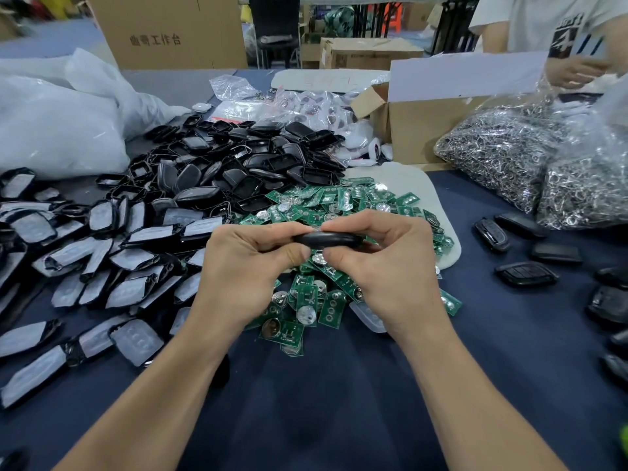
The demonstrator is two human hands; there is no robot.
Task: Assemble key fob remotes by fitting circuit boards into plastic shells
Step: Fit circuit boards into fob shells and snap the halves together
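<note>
Head view: left hand [251, 263] and right hand [380, 263] both pinch one glossy black plastic fob shell [328, 240], held above the heap of green circuit boards [326, 294] on the dark blue worktop [323, 402]. Best squeeze evenly along the seam, so the halves seat flush.

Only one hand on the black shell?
No: the left hand and the right hand both pinch the shell, one at each end.

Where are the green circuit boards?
Green circuit boards lie piled at the head view's centre, under the left hand and right hand, right of black plastic shells.
</note>
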